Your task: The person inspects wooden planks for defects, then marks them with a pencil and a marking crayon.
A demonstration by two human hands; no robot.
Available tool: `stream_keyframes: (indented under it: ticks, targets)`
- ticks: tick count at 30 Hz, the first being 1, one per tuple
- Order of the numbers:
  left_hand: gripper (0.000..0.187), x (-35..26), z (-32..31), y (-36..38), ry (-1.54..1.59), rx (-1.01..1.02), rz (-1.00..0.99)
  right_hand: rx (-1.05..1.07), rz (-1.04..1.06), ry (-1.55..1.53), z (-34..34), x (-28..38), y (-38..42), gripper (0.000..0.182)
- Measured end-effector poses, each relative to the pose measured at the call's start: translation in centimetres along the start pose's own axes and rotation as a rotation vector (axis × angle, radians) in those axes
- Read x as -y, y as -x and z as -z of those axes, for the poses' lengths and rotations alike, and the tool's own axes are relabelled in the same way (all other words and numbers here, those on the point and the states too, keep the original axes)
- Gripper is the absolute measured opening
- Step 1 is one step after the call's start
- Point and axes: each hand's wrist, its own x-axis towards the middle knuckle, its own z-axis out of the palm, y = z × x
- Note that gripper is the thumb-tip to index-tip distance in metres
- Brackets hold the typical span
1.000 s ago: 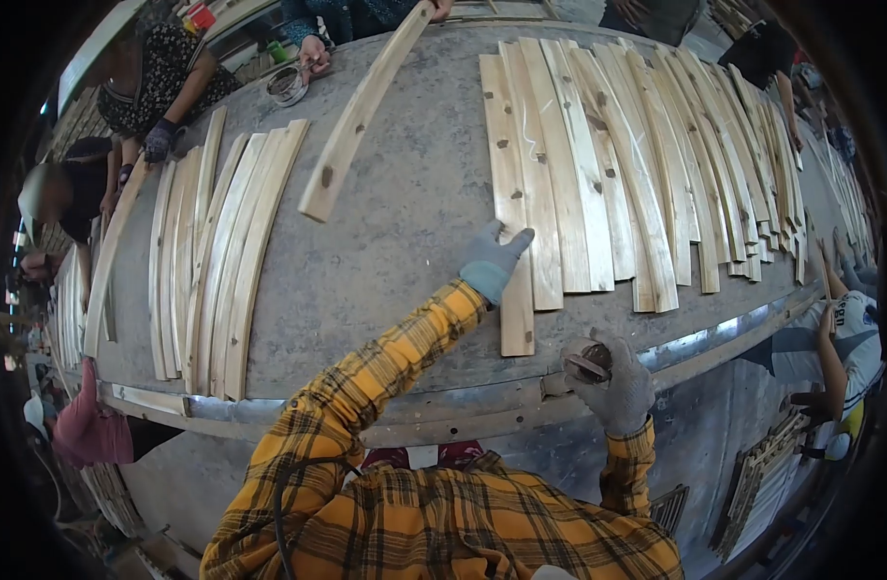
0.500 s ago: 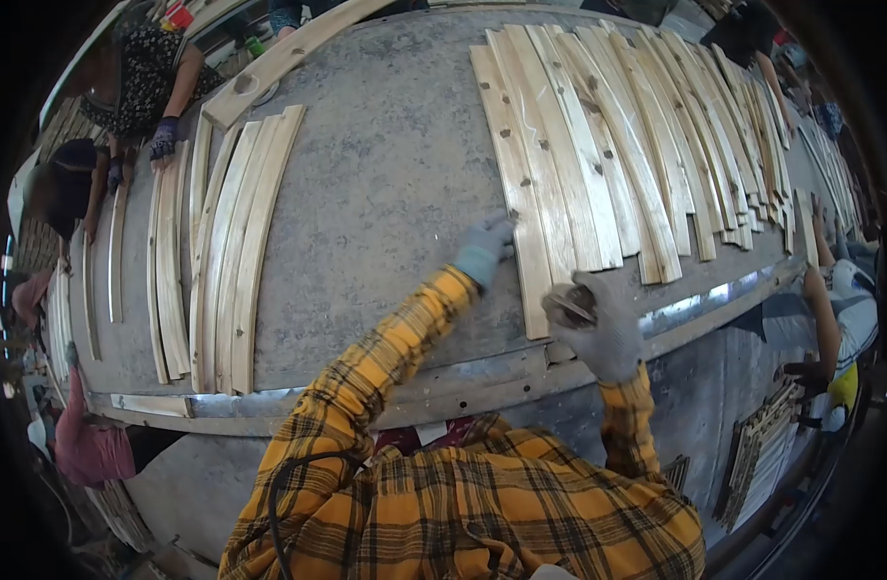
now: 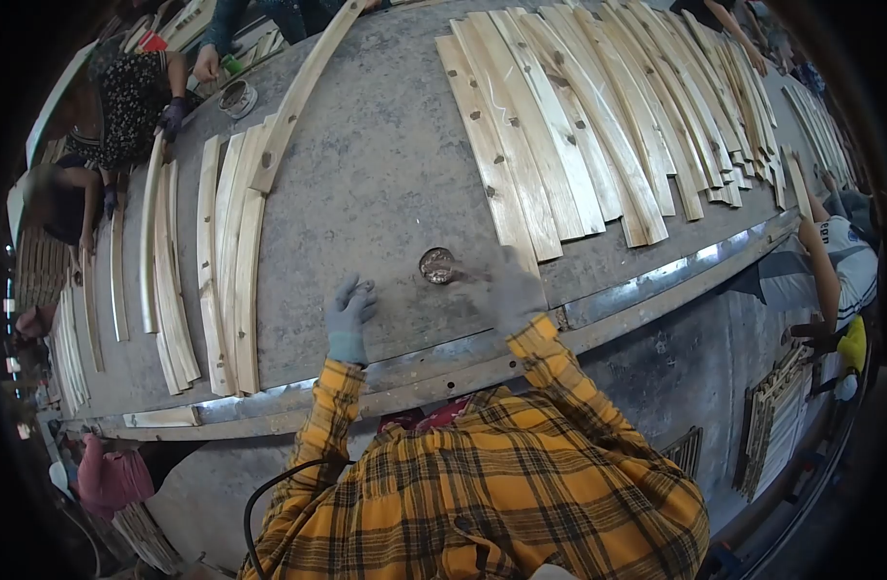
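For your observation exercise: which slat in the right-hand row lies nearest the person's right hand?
The leftmost slat of that row; its near end stops just beside the right hand.

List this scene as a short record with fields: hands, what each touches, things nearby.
left hand: gloved left hand, fingers spread, resting on the grey table, holding nothing
right hand: gloved right hand, blurred, beside the small round tin; grip unclear
right of tin: row of wooden slats
left of table: curved wooden strips
far side: other people's hands
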Motion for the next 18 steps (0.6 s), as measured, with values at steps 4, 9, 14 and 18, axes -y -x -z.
stream_keyframes:
  ticks: [4, 9, 14, 18]
  targets:
    - [0.041, 1.8, 3.0, 2.0, -0.037, -0.071, -0.07, -0.222, -0.18, -0.019, -0.6, -6.3, 1.4, 0.051]
    - [0.041, 3.4, 4.8, 4.9, -0.049, -0.018, -0.067, -0.597, 0.119, -0.189, 0.3, -7.5, -2.5, 0.02]
    - [0.04, 2.9, 7.4, 6.3, -0.042, -0.001, -0.061, -0.366, -0.077, -0.17, 5.6, -4.4, -12.8, 0.031]
    - [0.039, 3.5, 12.6, 6.8, -0.15, -0.192, -0.072, -0.265, -0.003, -0.099, 5.4, -5.5, -19.7, 0.031]
